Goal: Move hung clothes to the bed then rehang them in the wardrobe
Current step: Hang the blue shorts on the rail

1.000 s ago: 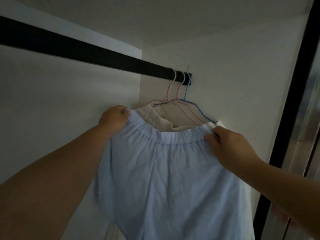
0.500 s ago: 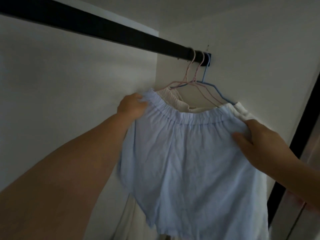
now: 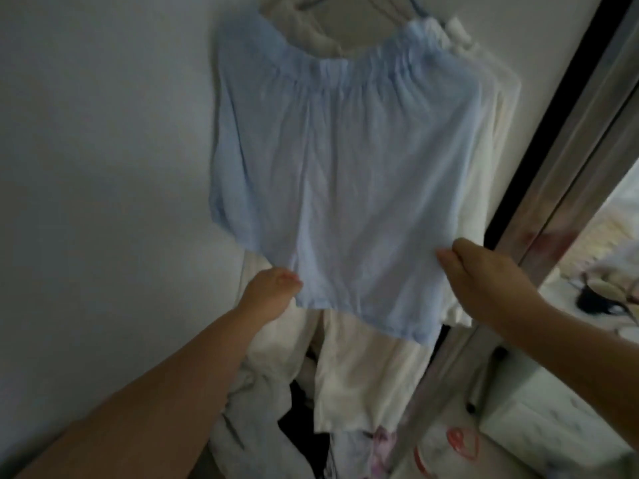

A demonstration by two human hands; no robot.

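A light blue pair of shorts hangs inside the wardrobe, its elastic waistband at the top of the view. My left hand pinches the lower left hem of the shorts. My right hand grips the lower right edge. Behind the blue shorts hang cream garments, whose legs drop below the blue hem. The hangers and the rail are out of view above, apart from a blurred bit of hanger at the top edge.
The white wardrobe wall fills the left side. A dark door frame with a mirrored sliding door runs down the right. A heap of loose clothes lies on the wardrobe floor below.
Both hands have slid from the waistband down to the hem of the blue shorts. The view has tilted down, so the rail and hanger hooks have left the frame.
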